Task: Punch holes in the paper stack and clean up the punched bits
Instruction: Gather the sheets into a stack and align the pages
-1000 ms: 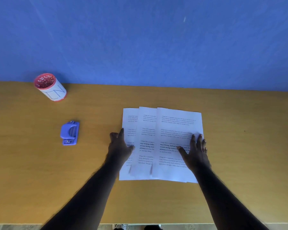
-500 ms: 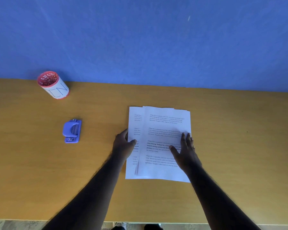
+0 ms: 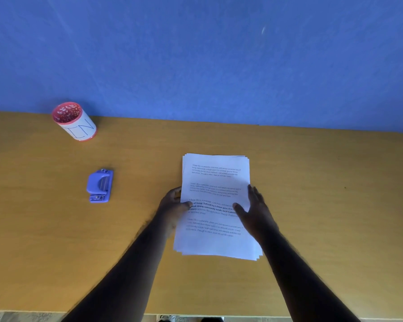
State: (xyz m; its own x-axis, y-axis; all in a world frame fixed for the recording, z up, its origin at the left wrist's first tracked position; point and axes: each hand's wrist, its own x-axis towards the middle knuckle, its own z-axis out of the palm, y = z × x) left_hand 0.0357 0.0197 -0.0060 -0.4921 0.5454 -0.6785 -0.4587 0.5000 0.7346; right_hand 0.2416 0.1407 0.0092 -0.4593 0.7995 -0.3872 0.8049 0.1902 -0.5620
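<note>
A stack of white printed paper sheets (image 3: 215, 177) lies flat in the middle of the wooden table, edges roughly lined up. My left hand (image 3: 173, 206) cups the stack's left edge, thumb on top of the sheets. My right hand (image 3: 254, 210) presses against the right edge, thumb resting on the top page. A small purple hole punch (image 3: 100, 185) sits on the table well to the left of the stack, touched by neither hand.
A red and white cylindrical cup (image 3: 74, 121) with letters on its side stands at the back left by the blue wall (image 3: 219, 54). The wooden table (image 3: 335, 205) runs wide on both sides; its front edge is near the bottom of the view.
The sheets were fanned out a second ago. Both hands have pushed inward and the pages now overlap in one near-even stack.
</note>
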